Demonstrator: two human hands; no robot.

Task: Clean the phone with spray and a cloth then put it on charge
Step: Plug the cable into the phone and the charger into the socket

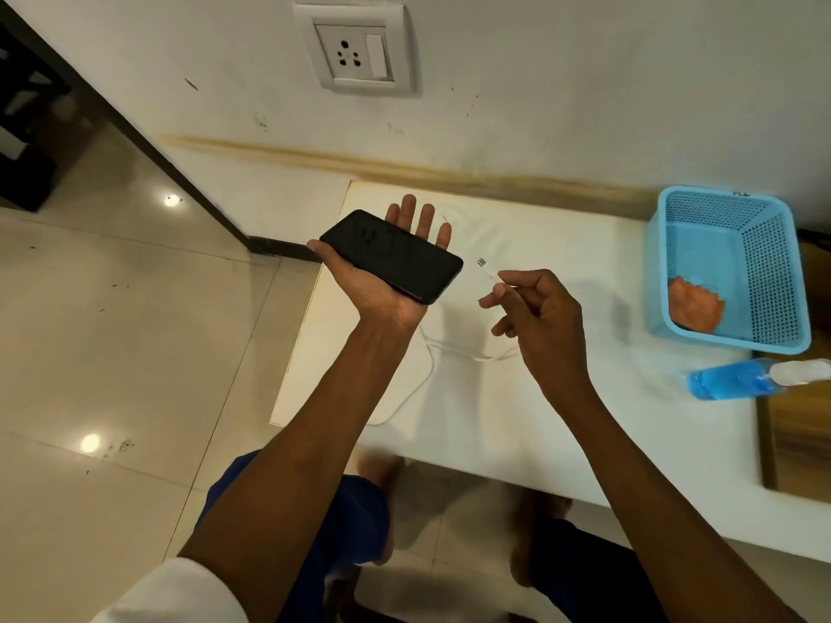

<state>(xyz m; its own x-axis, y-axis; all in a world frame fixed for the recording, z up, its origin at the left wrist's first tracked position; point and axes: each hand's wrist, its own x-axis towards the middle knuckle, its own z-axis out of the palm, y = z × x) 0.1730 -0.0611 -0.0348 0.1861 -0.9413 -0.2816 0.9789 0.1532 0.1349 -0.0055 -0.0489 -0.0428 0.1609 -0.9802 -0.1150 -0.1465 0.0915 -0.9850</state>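
Head view: cleaning looks done; the orange cloth (694, 305) sits in the blue basket (674, 245) at 3 o'clock, beside the spray bottle (742, 380). Left hand (391, 281), fingers flat, carries the phone (391, 256). Right hand (537, 308) pinches the charger cable (488, 274). Plugging in is left.

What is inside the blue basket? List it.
Inside the basket lies an orange cloth, crumpled in the near corner on the floor of it. The rest of the floor shows bare blue mesh. Anything beneath the cloth is covered.
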